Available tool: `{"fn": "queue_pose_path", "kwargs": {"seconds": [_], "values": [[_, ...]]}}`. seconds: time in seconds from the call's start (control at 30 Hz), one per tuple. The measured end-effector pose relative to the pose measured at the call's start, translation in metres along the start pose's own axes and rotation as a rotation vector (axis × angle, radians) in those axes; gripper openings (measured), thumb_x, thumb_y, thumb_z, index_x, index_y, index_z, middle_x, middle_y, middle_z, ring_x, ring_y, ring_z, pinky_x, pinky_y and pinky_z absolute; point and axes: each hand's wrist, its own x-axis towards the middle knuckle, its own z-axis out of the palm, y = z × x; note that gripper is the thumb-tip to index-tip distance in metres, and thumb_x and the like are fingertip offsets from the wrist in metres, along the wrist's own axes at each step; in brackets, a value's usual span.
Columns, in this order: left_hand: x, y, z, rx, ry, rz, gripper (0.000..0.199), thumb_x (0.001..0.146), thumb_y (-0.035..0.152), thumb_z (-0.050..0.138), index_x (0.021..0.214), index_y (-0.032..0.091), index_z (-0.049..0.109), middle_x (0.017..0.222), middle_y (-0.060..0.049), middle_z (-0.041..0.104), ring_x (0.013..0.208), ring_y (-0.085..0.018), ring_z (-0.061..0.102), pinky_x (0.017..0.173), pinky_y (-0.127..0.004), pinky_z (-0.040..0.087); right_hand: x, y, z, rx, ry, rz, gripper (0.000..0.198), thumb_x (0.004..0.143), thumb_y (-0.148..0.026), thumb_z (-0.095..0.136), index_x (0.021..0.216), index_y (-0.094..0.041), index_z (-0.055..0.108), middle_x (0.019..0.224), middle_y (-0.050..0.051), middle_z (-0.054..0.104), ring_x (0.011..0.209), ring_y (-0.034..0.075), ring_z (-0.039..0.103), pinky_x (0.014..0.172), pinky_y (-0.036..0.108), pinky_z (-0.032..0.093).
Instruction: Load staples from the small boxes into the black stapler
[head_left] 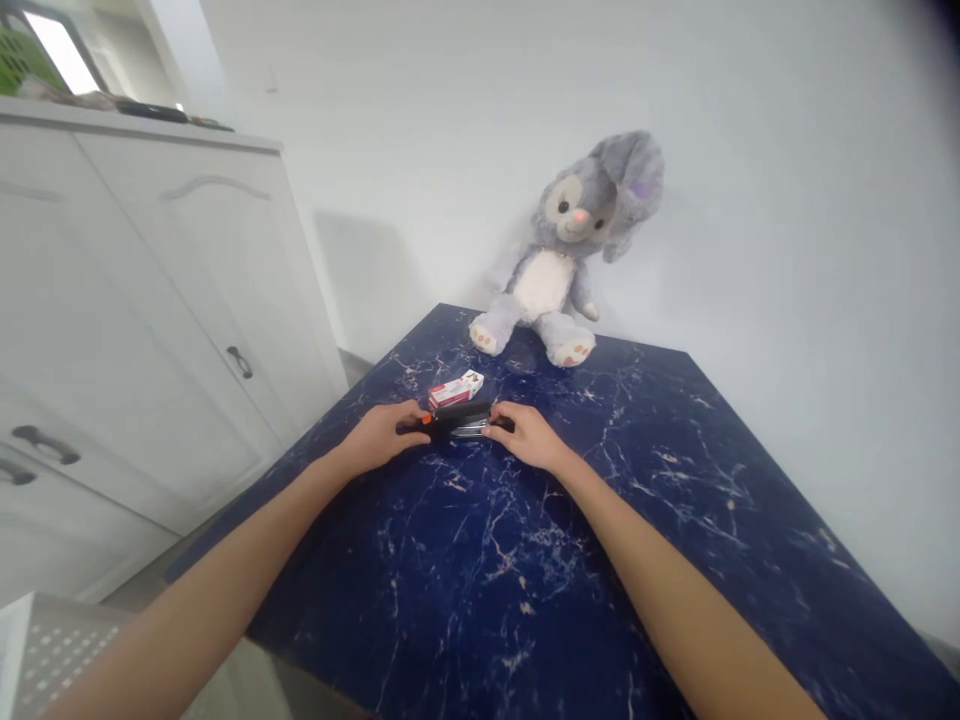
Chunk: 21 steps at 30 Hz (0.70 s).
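Between my two hands is a black stapler [460, 411] with an orange part at its left end and a silvery metal strip along its lower side. My left hand [386, 435] pinches the left end, thumb in front and fingers behind. On the right end, my right hand [525, 432] grips it with thumb and fingertips. Just behind the stapler lies a small red and white box [456, 388], apart from both hands. Whether the stapler rests on the table or hangs slightly above it, I cannot tell.
A grey plush rabbit [547, 280] sits at the back of the dark blue marble-patterned table [480, 590], leaning on the white wall. White cabinets [172, 270] with dark handles stand to the left. A white perforated container [67, 650] is at the lower left.
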Motion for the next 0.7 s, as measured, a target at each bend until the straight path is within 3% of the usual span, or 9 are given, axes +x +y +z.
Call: {"fn": "queue_pose_path", "kwargs": {"seconds": [0.23, 0.3, 0.47, 0.6, 0.7], "values": [[0.005, -0.003, 0.004, -0.209, -0.035, 0.008, 0.026, 0.08, 0.039, 0.07, 0.1, 0.023, 0.063, 0.107, -0.002, 0.073, 0.101, -0.021, 0.069, 0.095, -0.035, 0.052, -0.007, -0.006, -0.009, -0.02, -0.021, -0.036, 0.016, 0.089, -0.033, 0.061, 0.08, -0.02, 0.057, 0.075, -0.001, 0.06, 0.065, 0.014, 0.052, 0.064, 0.025, 0.037], [0.003, -0.002, 0.004, -0.172, -0.04, 0.021, 0.025, 0.082, 0.038, 0.069, 0.1, 0.023, 0.062, 0.108, -0.002, 0.072, 0.101, -0.022, 0.069, 0.094, -0.036, 0.052, -0.008, -0.009, -0.008, -0.054, -0.024, -0.041, 0.015, 0.089, -0.031, 0.06, 0.08, -0.02, 0.057, 0.074, -0.001, 0.06, 0.065, 0.014, 0.053, 0.063, 0.025, 0.037], [-0.002, 0.008, 0.011, 0.149, 0.018, 0.074, 0.028, 0.085, 0.038, 0.065, 0.106, 0.021, 0.057, 0.104, -0.008, 0.07, 0.096, -0.027, 0.068, 0.087, -0.04, 0.052, -0.006, -0.018, -0.007, -0.188, -0.029, -0.037, 0.013, 0.088, -0.026, 0.06, 0.078, -0.018, 0.057, 0.076, 0.002, 0.063, 0.065, 0.015, 0.054, 0.062, 0.025, 0.035], [-0.001, 0.01, 0.014, 0.135, 0.004, 0.09, 0.035, 0.087, 0.039, 0.063, 0.117, 0.022, 0.054, 0.112, -0.009, 0.068, 0.1, -0.028, 0.066, 0.088, -0.039, 0.05, -0.003, -0.021, -0.007, -0.156, -0.041, -0.012, 0.023, 0.089, -0.036, 0.062, 0.074, -0.019, 0.057, 0.071, 0.001, 0.063, 0.061, 0.014, 0.054, 0.059, 0.025, 0.034], [0.002, 0.008, 0.009, 0.094, -0.011, 0.132, 0.03, 0.089, 0.039, 0.061, 0.114, 0.023, 0.057, 0.11, -0.006, 0.069, 0.1, -0.026, 0.066, 0.09, -0.037, 0.049, -0.005, -0.017, -0.011, -0.115, -0.058, -0.023, 0.025, 0.089, -0.04, 0.061, 0.076, -0.019, 0.06, 0.071, 0.0, 0.065, 0.06, 0.014, 0.055, 0.06, 0.025, 0.036]]}}
